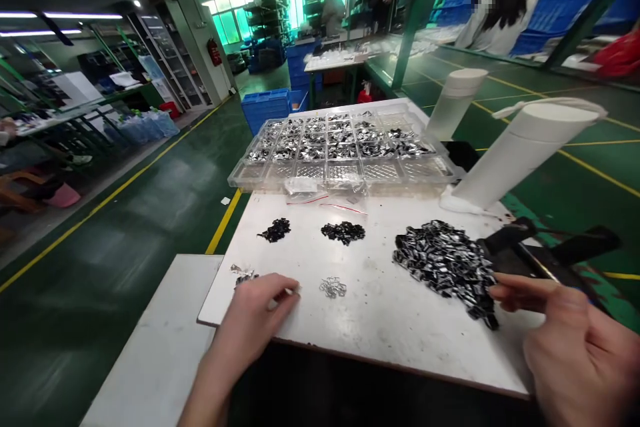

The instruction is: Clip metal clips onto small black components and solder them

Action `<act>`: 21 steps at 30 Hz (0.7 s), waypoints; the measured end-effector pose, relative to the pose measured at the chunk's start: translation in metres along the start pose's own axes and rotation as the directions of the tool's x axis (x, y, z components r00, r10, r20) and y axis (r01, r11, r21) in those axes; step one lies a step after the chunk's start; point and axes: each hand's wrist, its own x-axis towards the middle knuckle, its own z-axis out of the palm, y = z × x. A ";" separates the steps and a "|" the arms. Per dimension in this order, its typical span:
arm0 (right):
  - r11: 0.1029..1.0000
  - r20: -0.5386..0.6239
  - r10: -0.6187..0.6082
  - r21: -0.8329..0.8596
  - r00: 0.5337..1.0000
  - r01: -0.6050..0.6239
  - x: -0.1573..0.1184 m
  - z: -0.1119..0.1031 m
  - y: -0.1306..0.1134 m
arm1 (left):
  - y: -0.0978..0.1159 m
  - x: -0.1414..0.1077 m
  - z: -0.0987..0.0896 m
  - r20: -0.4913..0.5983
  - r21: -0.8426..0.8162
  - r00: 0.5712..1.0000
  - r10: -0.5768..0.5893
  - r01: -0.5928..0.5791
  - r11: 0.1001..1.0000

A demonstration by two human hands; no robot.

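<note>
My left hand (263,307) is over the front left of the white table (370,307), thumb and fingers pinched together; whatever they hold is too small to name. A small pile of metal pieces (246,278) lies just behind it, partly covered. To its right sit thin wire clips (333,287). My right hand (570,327) reaches the right edge of a large heap of black and silver clips (445,267), its fingertips close together and partly blurred. Two small black piles, one at the left (277,230) and one in the middle (343,232), lie farther back.
A clear compartment tray (313,170) with metal pieces spans the table's back, plastic bags (325,192) before it. White tubes (530,147) stand at the back right. A black object (537,260) is beside the heap. A person (500,10) is at the far right.
</note>
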 end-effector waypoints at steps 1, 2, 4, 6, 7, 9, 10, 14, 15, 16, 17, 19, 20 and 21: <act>1.000 0.003 0.011 0.023 1.000 -0.011 0.001 0.000 -0.001 | 0.006 0.000 0.008 0.065 -0.031 0.998 0.000 0.002 1.000; 0.999 0.007 0.010 0.048 1.000 -0.011 0.002 0.000 -0.002 | 0.009 0.000 0.015 0.098 -0.045 0.995 -0.013 0.018 0.999; 0.998 0.023 -0.024 0.067 0.999 0.023 0.003 -0.001 -0.004 | 0.012 0.000 0.022 0.114 -0.053 0.992 -0.052 0.059 0.997; 0.996 0.045 -0.056 0.066 0.997 0.053 0.004 -0.001 -0.005 | 0.010 0.001 0.025 0.104 -0.061 0.992 -0.071 0.078 0.995; 0.996 0.050 -0.060 0.066 0.997 0.057 0.004 -0.001 -0.006 | 0.008 0.000 0.025 0.105 -0.071 0.992 -0.067 0.075 0.995; 0.995 0.036 -0.061 0.077 0.997 0.058 0.004 0.001 -0.009 | 0.006 0.000 0.026 0.099 -0.100 0.994 -0.051 0.060 0.993; 0.995 0.027 -0.058 0.086 0.998 0.055 0.005 0.002 -0.009 | 0.006 -0.001 0.028 0.086 -0.112 0.995 -0.045 0.055 0.992; 0.995 -0.020 -0.064 0.077 0.998 0.065 0.005 0.001 -0.011 | 0.007 -0.002 0.033 0.013 -0.101 1.000 -0.016 0.017 0.995; 0.993 -0.039 -0.090 0.066 0.995 0.093 0.004 0.000 -0.012 | 0.007 -0.003 0.034 0.002 -0.081 1.000 0.001 -0.001 0.997; 0.990 -0.057 -0.128 0.056 0.990 0.131 0.002 -0.003 -0.013 | 0.008 -0.004 0.034 -0.004 -0.061 1.000 0.020 -0.020 0.998; 0.983 -0.061 -0.171 0.049 0.983 0.174 -0.001 -0.005 -0.016 | 0.008 -0.004 0.034 -0.004 -0.045 0.999 0.036 -0.036 0.998; 0.959 -0.013 -0.277 0.059 0.961 0.277 -0.012 -0.009 -0.025 | 0.008 -0.006 0.033 0.003 -0.027 0.999 0.054 -0.054 0.998; 0.944 0.044 -0.323 0.090 0.945 0.318 -0.019 -0.010 -0.031 | 0.008 -0.006 0.032 0.005 -0.023 0.998 0.055 -0.055 0.998; 0.925 0.115 -0.371 0.136 0.922 0.355 -0.026 -0.008 -0.039 | 0.008 -0.007 0.031 0.005 -0.021 0.999 0.052 -0.052 0.998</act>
